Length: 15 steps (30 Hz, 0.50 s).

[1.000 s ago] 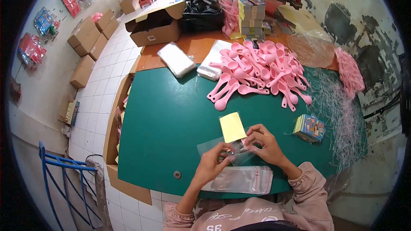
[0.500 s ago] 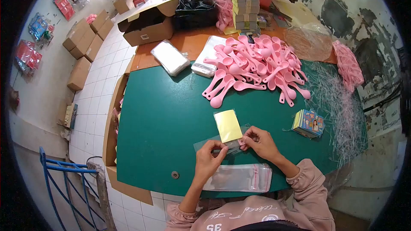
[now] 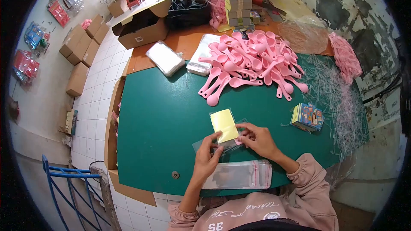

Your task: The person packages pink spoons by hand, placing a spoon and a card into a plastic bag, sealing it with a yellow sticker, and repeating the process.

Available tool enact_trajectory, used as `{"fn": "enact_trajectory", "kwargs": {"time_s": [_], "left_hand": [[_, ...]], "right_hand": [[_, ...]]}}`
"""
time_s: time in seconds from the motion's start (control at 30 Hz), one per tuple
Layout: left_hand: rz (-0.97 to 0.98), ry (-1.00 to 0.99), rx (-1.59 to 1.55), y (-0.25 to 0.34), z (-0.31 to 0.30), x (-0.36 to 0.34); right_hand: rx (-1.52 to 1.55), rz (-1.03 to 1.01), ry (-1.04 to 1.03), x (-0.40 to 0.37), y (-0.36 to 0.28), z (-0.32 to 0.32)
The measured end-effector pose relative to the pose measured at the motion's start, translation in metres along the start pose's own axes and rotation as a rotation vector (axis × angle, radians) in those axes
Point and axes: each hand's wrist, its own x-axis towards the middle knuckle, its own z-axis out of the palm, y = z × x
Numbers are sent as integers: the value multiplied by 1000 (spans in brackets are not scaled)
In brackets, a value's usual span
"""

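A yellow card [image 3: 224, 124] in a clear sleeve lies over loose clear plastic bags [image 3: 201, 145] in front of me. My left hand [image 3: 207, 157] holds the lower left edge, its index finger on the card and its thumb below. At the right edge, my right hand [image 3: 260, 142] grips the plastic, its index finger stretched along the side. A small pink piece [image 3: 238, 142] shows by the right fingertips, most of it hidden. Nearer my body lies a stack of clear bags [image 3: 235, 174] with sealing strips.
Behind the card is a heap of pink spoons [image 3: 257, 57]. Picture cards [image 3: 309, 117] are stacked at the right, beside tangled clear plastic strips [image 3: 338, 102]. White packs [image 3: 165, 58] lie at the table's back left, near an open carton [image 3: 143, 36].
My left fingers have moved up onto the card's lower left side. The right index finger has straightened up along its edge. The card sits slightly lower and more tilted; the camera view has shifted a little.
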Motion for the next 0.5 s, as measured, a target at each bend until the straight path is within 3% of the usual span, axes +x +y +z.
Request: {"fn": "enact_trajectory", "kwargs": {"time_s": [0.03, 0.1, 0.13, 0.2, 0.23, 0.3, 0.33, 0.4, 0.47, 0.5], "left_hand": [[5, -3, -1, -4, -5, 3], [181, 77, 22, -17, -28, 7], [170, 135, 53, -15, -45, 8], [34, 254, 43, 8, -83, 5], [35, 302, 60, 5, -105, 5], [-115, 463, 147, -15, -148, 8], [-110, 467, 150, -34, -165, 10], [162, 760, 971, -48, -179, 10], [47, 808, 1043, -38, -162, 12], [165, 683, 927, -23, -149, 19]], "right_hand": [[-3, -2, 5, 4, -1, -6], [-331, -227, 58, 15, -1, -25], [-493, -270, 174, 24, 3, -38], [-793, -261, 424, 46, 16, -68], [-1107, -194, 551, 58, 18, -81], [-1288, -151, 682, 74, 27, -101], [-1283, -156, 686, 77, 32, -106], [-1277, -20, 657, 82, 37, -111], [-1250, 6, 641, 83, 39, -112], [-1227, 37, 620, 82, 40, -112]]}}
